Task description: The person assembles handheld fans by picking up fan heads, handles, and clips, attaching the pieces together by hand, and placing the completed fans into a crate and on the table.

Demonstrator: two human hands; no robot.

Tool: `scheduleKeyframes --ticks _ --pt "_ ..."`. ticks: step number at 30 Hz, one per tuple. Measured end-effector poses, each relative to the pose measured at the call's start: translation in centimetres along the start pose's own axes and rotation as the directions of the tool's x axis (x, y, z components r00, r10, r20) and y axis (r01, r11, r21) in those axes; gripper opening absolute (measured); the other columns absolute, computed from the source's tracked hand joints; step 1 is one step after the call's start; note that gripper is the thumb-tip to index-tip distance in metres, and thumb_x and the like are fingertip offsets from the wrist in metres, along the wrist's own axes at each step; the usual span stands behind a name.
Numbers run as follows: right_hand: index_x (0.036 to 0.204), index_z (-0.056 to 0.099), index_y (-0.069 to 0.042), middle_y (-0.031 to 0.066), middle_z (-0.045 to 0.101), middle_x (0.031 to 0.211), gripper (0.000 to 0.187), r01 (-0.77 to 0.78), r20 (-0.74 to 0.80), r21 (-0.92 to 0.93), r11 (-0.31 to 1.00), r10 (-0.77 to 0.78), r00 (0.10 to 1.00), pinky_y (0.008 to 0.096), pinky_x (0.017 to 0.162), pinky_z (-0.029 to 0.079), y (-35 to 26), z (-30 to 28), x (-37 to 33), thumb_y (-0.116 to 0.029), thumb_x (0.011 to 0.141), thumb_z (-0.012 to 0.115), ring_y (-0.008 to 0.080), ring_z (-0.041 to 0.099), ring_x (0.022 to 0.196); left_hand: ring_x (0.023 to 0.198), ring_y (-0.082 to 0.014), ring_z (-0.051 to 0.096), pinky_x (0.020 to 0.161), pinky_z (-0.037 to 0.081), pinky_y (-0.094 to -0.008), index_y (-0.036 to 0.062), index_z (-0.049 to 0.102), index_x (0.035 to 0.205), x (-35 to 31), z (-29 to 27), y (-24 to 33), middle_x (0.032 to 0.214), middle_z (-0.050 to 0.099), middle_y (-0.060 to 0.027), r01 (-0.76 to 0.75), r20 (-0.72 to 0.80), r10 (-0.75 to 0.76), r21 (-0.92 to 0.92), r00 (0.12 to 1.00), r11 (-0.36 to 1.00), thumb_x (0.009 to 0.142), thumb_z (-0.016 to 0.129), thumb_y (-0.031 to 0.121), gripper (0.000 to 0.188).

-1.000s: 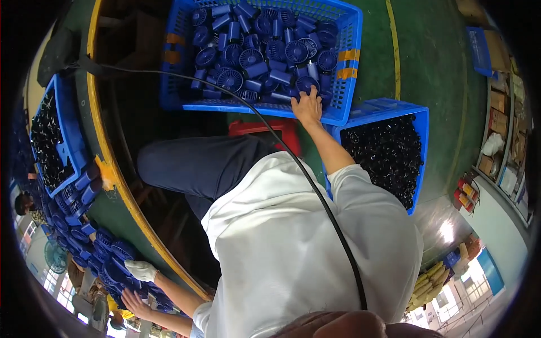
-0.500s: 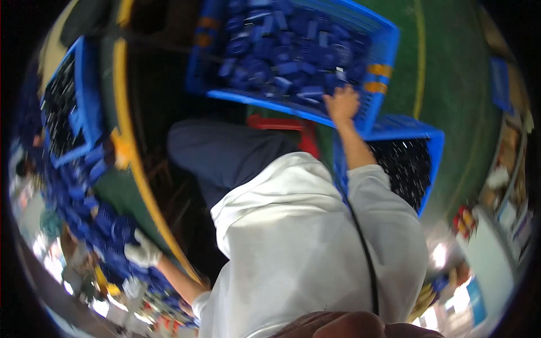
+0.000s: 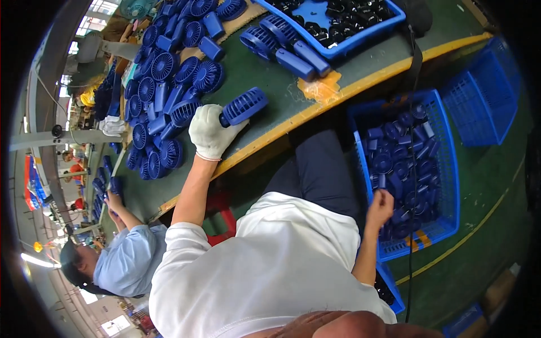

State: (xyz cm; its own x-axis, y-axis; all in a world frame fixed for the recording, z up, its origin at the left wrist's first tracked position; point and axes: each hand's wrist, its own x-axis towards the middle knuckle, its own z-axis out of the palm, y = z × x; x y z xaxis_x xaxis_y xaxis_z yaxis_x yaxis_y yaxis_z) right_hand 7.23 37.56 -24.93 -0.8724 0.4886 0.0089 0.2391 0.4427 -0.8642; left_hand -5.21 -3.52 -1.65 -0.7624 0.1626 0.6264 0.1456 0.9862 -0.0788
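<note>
My left hand [image 3: 213, 133], in a white glove, is closed round the handle of a small blue handheld fan [image 3: 245, 106] above the green table. The fan's round, slotted head sticks out past my fist. To the left of that hand lies a pile of similar blue fans [image 3: 163, 66]. My bare right hand [image 3: 381, 209] is over the near left side of a blue crate [image 3: 449, 169] full of blue plastic fan parts [image 3: 403, 163]. Its fingers are curled together. Whether a small part is between them, I cannot make out.
At the table's far side stands a blue tray [image 3: 360, 43] of black parts, with more fans beside it. An orange patch [image 3: 320, 87] marks the table near its yellow edge [image 3: 270, 134]. Another blue crate [image 3: 479, 101] is at right. A co-worker [image 3: 127, 256] sits at left.
The view has swung toward the table. My left hand now holds a fan up from the pile's edge. My right hand has drawn back from inside the crate, its fingers now curled.
</note>
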Motion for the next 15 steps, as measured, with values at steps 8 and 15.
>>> scheduleKeyframes --ticks 8,15 --pt "0.086 0.062 0.003 0.013 0.062 0.08 0.006 0.776 -0.057 0.331 0.537 -0.809 0.585 0.0303 0.063 0.049 -30.5 5.9 12.7 0.002 0.082 0.066 0.025 0.062 0.069 0.075 -0.0234 0.061 0.06 0.05 -0.0344 0.0084 0.062 0.086 2.4 2.0 0.4 0.08 0.061 -0.0046 0.05 0.071 -0.04 -0.152 0.997 0.987 0.062 0.083 0.038 0.043" --pt "0.078 0.069 -0.005 0.0186 0.067 0.084 0.018 0.804 0.513 -0.434 0.407 -0.622 0.592 0.0447 0.071 0.053 -38.8 14.6 23.3 -0.023 0.076 0.066 0.0371 0.066 0.079 0.077 -0.0242 0.063 0.058 0.051 -0.0372 0.0099 0.061 0.088 2.9 1.2 0.6 0.082 0.061 -0.0064 0.066 0.265 -0.038 -0.1 0.963 0.993 0.076 0.069 0.051 0.043"
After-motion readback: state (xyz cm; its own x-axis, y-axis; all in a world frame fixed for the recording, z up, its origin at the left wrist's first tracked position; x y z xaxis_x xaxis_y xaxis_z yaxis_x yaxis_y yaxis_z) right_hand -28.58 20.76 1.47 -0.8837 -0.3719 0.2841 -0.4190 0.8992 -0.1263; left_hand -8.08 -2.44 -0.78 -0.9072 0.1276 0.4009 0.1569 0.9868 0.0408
